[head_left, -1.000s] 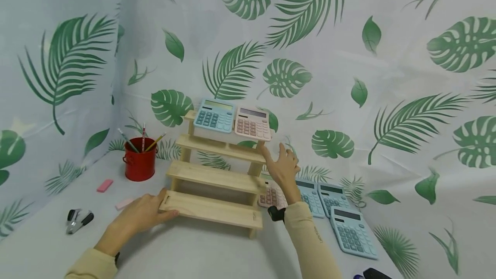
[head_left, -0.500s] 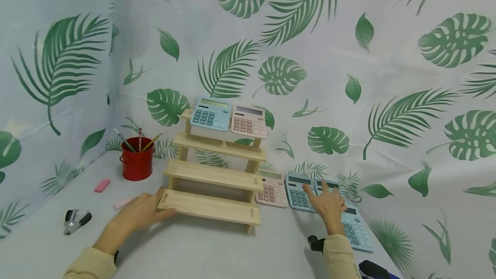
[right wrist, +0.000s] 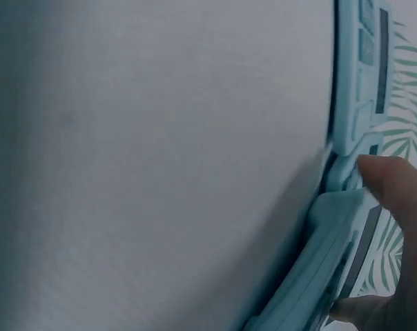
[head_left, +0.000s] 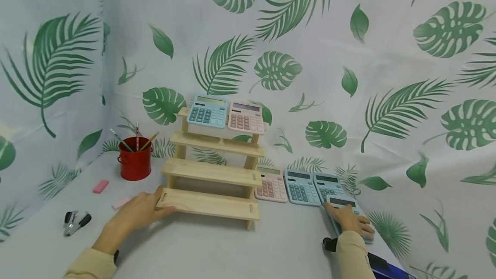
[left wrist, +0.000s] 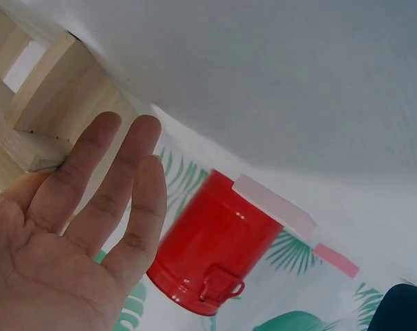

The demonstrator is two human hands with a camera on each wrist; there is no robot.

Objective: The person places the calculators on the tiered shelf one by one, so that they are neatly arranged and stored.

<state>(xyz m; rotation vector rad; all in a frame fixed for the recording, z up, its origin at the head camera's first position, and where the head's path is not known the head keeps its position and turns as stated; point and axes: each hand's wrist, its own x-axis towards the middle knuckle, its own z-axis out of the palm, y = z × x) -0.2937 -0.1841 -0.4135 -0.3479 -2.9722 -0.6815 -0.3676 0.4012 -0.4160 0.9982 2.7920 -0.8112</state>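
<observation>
My left hand (head_left: 135,212) is at the left end of the lowest step of a four-tier wooden stand (head_left: 209,203), its thumb along the front edge. In the left wrist view its other fingers (left wrist: 105,214) stretch out straight below the wood. Far to the right, my right hand (head_left: 350,218) spans the front light-blue calculator (head_left: 341,202), thumb at the left edge and fingers over the right side. Its lower keys are covered. Two more blue calculators (head_left: 302,188) and a pink calculator (head_left: 271,186) stand in line behind. The top tier carries one blue calculator (head_left: 208,111) and one pink calculator (head_left: 246,117).
A red bucket (head_left: 134,165) with several pencils stands left of the stand. Two pink erasers (head_left: 100,186) and a staple remover (head_left: 76,223) lie near the left hand. A dark-blue object with a black end (head_left: 387,268) lies beside the right forearm. Leaf-patterned cloth (head_left: 286,12) hangs behind.
My right hand has left the stand's upper right side and moved right and down, past the back calculators, onto the front blue calculator. My left hand stays at the lowest step.
</observation>
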